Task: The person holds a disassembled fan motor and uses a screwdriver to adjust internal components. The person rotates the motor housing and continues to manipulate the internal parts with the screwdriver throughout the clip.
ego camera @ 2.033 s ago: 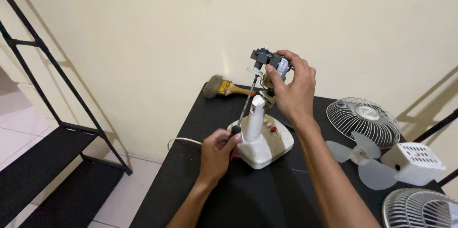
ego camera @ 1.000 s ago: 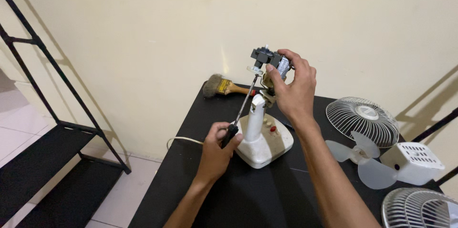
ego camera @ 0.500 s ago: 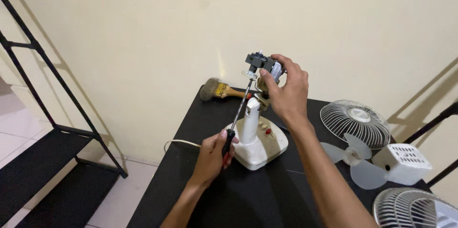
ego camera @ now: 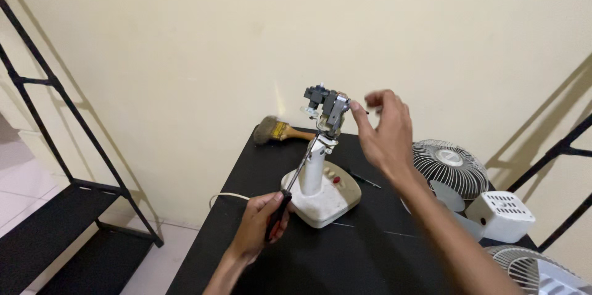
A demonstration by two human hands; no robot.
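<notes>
Black table (ego camera: 370,258) stands against the cream wall; its left edge drops to open floor beside a black metal rack (ego camera: 55,165). Near part of the tabletop in front of the fan stand (ego camera: 320,193) is bare. Right side crowded: round wire grille (ego camera: 448,167), white motor cover (ego camera: 501,215), second grille at the near right corner.

Fan stand sits mid-table, cream base, white neck upright, grey motor (ego camera: 327,108) exposed on top.

Screwdriver (ego camera: 296,187): long axis tilted, black-and-red handle low toward the near left edge, thin metal shaft rising up and right to just under the motor.

Left hand (ego camera: 259,224) clenched around the handle. Right hand (ego camera: 385,128) fingers loosely spread, just beside the motor, blurred; contact not discernible.

Paintbrush (ego camera: 277,129) lies at the far left corner.
</notes>
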